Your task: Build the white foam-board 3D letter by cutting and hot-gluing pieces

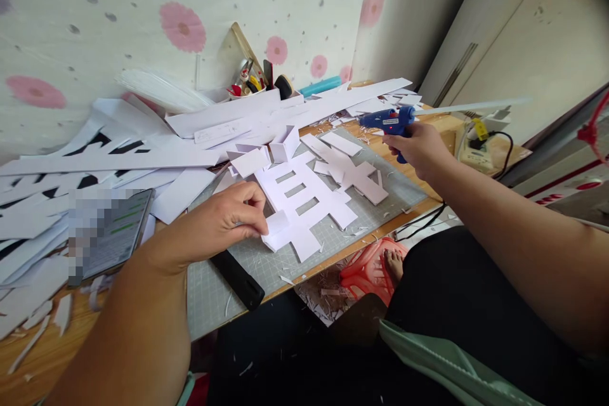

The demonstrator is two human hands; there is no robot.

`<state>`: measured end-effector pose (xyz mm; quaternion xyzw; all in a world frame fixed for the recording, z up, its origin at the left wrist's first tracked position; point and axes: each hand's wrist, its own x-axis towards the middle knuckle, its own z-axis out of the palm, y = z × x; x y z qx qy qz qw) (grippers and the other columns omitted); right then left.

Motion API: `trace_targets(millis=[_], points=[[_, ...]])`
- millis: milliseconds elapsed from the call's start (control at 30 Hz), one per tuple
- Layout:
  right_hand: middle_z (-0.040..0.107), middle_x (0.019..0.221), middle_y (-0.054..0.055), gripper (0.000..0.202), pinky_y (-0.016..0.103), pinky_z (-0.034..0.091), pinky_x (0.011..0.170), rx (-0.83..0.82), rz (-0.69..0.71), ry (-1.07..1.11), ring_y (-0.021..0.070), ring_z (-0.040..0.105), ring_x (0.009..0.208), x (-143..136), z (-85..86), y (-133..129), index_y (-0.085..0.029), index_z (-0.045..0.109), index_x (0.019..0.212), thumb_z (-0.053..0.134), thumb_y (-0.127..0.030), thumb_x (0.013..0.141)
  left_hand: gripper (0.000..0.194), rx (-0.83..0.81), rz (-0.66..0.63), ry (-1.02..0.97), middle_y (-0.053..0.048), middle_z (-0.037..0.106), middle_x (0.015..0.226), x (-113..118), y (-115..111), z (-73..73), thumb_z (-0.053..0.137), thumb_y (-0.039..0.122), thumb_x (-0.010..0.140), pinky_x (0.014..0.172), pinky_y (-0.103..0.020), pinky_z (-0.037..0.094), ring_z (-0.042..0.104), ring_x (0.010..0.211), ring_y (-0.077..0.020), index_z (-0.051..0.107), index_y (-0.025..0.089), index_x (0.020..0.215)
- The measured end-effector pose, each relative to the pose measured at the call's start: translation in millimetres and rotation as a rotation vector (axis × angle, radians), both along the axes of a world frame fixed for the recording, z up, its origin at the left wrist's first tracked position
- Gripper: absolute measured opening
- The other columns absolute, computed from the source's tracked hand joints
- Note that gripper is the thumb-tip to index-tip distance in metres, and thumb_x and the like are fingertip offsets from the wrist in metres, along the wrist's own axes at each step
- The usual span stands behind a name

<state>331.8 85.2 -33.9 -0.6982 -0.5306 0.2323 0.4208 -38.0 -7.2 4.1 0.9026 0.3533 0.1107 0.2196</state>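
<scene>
My right hand (421,147) is wrapped around a blue hot glue gun (389,119), raised over the right side of the grey cutting mat (399,181). A long clear glue stick (461,108) sticks out of the gun's back end. With thumb and fingers closed, my left hand (242,216) pinches a small folded flap at the lower left of a white foam board cutout (311,212). Three rectangular slots run through this cutout, which lies on the mat. Beside it rests another white board piece (359,177) with several arms.
A black-handled cutter (240,282) lies at the mat's front edge. Left of my forearm is a phone or tablet (121,231), partly blurred. White board scraps (118,162) heap along the back and left. A power strip (476,155) with cords sits at right.
</scene>
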Motion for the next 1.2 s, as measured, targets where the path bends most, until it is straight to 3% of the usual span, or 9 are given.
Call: trace_targets(millis=[200, 433, 633, 733, 867, 1000, 1067, 1133, 1200], points=[[0.052, 0.056, 0.000, 0.023, 0.024, 0.033, 0.044, -0.006, 0.082, -0.013, 0.0106, 0.043, 0.048, -19, 10.2, -15, -0.018, 0.060, 0.069, 0.069, -0.039, 0.069, 0.019, -0.008, -0.018, 0.007, -0.001, 0.051, 0.083, -5, 1, 2.7, 0.057, 0.018, 0.084, 0.071, -0.025, 0.042, 0.051, 0.080, -0.0139, 0.072, 0.025, 0.076], [0.062, 0.069, 0.004, 0.026, 0.026, 0.042, 0.051, -0.121, 0.006, -0.236, 0.0156, 0.054, 0.057, 16, -17.6, 25, -0.018, 0.063, 0.092, 0.059, -0.039, 0.079, 0.016, -0.090, -0.016, -0.333, -0.002, 0.060, 0.070, -7, -10, 17.7, 0.062, 0.019, 0.083, 0.060, -0.024, 0.046, 0.057, 0.064, -0.0122, 0.075, 0.028, 0.080], [0.069, 0.088, 0.015, 0.029, 0.035, 0.046, 0.067, -0.187, -0.004, -0.408, 0.0292, 0.064, 0.082, 25, -27.1, 36, -0.015, 0.066, 0.095, 0.059, -0.038, 0.080, 0.021, -0.096, -0.004, -0.534, -0.004, 0.071, 0.074, -9, -8, 12.4, 0.065, 0.013, 0.078, 0.067, -0.031, 0.054, 0.066, 0.071, -0.0183, 0.075, 0.031, 0.084], [0.070, 0.096, 0.015, 0.030, 0.033, 0.046, 0.069, -0.195, 0.032, -0.477, 0.0292, 0.065, 0.087, 19, -20.5, 30, -0.015, 0.066, 0.100, 0.056, -0.037, 0.082, 0.024, -0.024, 0.093, -0.555, -0.003, 0.071, 0.075, -18, -6, 9.0, 0.065, 0.011, 0.075, 0.068, -0.031, 0.054, 0.066, 0.074, -0.0202, 0.074, 0.032, 0.084], [0.071, 0.097, 0.015, 0.036, 0.032, 0.046, 0.068, -0.189, 0.050, -0.570, 0.0281, 0.066, 0.085, 22, -7.7, 18, -0.013, 0.065, 0.103, 0.055, -0.040, 0.082, 0.015, -0.042, 0.271, -0.602, -0.005, 0.071, 0.089, -27, 0, 2.9, 0.066, 0.027, 0.075, 0.067, -0.034, 0.054, 0.066, 0.082, -0.0253, 0.074, 0.031, 0.087], [0.070, 0.096, 0.016, 0.031, 0.035, 0.044, 0.072, -0.157, 0.078, -0.663, 0.0305, 0.063, 0.089, 23, 12.5, -10, -0.012, 0.066, 0.097, 0.056, -0.036, 0.082, 0.010, -0.027, 0.535, -0.823, 0.001, 0.069, 0.084, -21, 7, -4.1, 0.077, 0.022, 0.067, 0.068, -0.025, 0.052, 0.063, 0.079, -0.0170, 0.072, 0.026, 0.074], [0.070, 0.086, 0.012, 0.025, 0.034, 0.044, 0.070, -0.120, 0.144, -0.686, 0.0276, 0.063, 0.083, 9, 21.9, -30, -0.015, 0.067, 0.086, 0.053, -0.035, 0.084, 0.017, -0.048, 0.608, -0.975, 0.002, 0.068, 0.080, -14, 8, -5.8, 0.081, 0.022, 0.062, 0.064, -0.020, 0.050, 0.061, 0.074, -0.0136, 0.071, 0.024, 0.076], [0.069, 0.085, 0.006, 0.021, 0.030, 0.045, 0.070, -0.038, 0.301, -0.676, 0.0208, 0.062, 0.078, -18, 27.7, -54, -0.019, 0.066, 0.087, 0.051, -0.034, 0.086, 0.025, -0.089, 0.622, -1.084, 0.002, 0.065, 0.076, -8, 9, -5.9, 0.082, 0.023, 0.060, 0.062, -0.019, 0.049, 0.059, 0.071, -0.0114, 0.070, 0.023, 0.083], [0.067, 0.091, 0.007, 0.020, 0.029, 0.047, 0.076, 0.223, 0.731, -0.585, 0.0184, 0.061, 0.082, -56, 27.6, -81, -0.017, 0.064, 0.095, 0.052, -0.031, 0.088, 0.029, -0.098, 0.648, -1.105, 0.002, 0.063, 0.073, -4, 9, -5.2, 0.081, 0.027, 0.062, 0.056, -0.018, 0.047, 0.057, 0.064, -0.0099, 0.070, 0.021, 0.088]])
